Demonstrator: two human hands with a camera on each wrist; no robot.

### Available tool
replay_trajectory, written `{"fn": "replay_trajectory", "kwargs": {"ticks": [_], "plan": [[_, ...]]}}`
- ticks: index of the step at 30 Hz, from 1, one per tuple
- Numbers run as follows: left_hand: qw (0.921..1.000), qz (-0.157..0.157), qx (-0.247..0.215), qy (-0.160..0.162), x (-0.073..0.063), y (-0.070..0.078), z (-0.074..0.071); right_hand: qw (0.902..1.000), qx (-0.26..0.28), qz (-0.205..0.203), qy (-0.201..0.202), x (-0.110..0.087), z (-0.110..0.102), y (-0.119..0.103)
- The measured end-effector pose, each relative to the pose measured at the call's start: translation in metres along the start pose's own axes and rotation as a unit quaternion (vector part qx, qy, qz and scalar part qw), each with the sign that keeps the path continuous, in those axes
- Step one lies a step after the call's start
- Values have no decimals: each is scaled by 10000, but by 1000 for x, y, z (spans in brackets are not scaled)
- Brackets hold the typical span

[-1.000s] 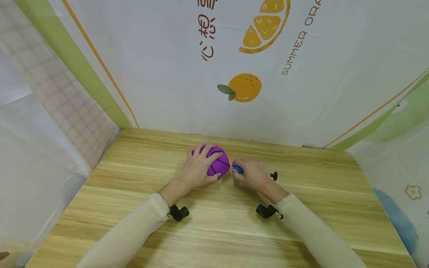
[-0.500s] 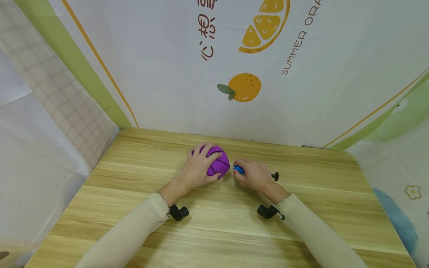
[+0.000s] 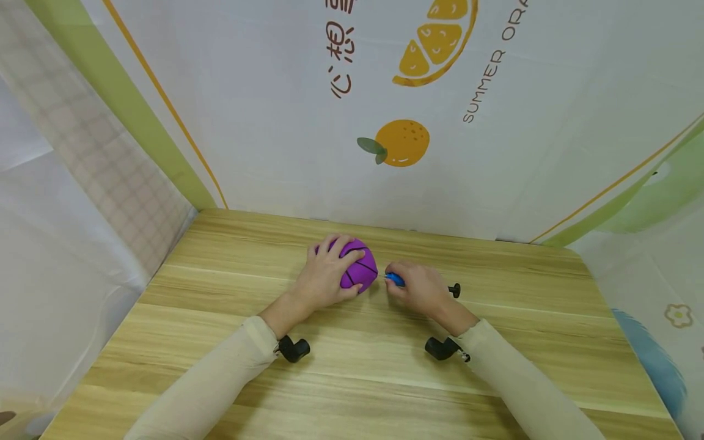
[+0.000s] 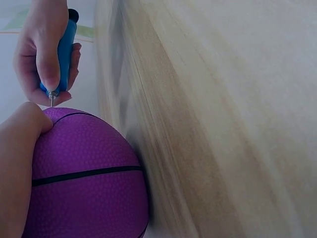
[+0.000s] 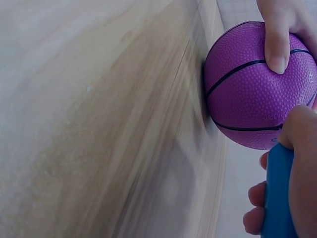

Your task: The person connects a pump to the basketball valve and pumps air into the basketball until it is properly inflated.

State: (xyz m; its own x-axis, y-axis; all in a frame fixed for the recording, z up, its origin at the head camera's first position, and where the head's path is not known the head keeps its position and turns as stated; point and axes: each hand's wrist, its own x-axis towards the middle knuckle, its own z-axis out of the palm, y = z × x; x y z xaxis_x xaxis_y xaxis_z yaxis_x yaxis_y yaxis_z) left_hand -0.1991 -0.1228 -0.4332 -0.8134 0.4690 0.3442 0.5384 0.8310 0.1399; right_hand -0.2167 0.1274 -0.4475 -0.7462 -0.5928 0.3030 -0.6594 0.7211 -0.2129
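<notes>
A purple ball with black seams sits on the wooden table, and my left hand grips it with spread, bent fingers. To its right, my right hand holds a blue ball pump, fingers curled round the barrel. The pump's black handle end sticks out behind that hand. A thin metal needle runs from the pump to the ball's right side in the left wrist view. How deep the needle sits is hidden. Seen from the right wrist, the blue barrel points at the ball.
The wooden table reaches to a white curtain with fruit prints behind it. Black wrist mounts hang at both sleeves, just above the tabletop. More cloth hangs at the left and right sides.
My right hand and the pump have shifted slightly to the right, away from the ball, and more of the needle shows. The left hand and the ball stay in place.
</notes>
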Motion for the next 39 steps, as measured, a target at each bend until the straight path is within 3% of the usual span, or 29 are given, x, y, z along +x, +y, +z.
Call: {"fn": "replay_trajectory", "kwargs": {"ticks": [5,11,17,23,34,39], "plan": [[9998,19,-176,44,0,-3,0,9997,135,37,-183,-4,-2,7],[9980,-231,-515,293,-4,-14,-2,9974,48,706,-136,-15,-10,33],[9983,-133,-490,294,-5,-15,-4,9994,-132,334,5,-17,-18,42],[9976,-159,-571,352,-3,-14,-2,9995,-166,265,-49,-23,-26,48],[9974,-222,-655,210,1,-10,-4,9992,77,-50,-389,-48,-36,70],[9976,-181,-637,214,2,-8,-3,9977,330,48,-590,-56,-36,74]]}}
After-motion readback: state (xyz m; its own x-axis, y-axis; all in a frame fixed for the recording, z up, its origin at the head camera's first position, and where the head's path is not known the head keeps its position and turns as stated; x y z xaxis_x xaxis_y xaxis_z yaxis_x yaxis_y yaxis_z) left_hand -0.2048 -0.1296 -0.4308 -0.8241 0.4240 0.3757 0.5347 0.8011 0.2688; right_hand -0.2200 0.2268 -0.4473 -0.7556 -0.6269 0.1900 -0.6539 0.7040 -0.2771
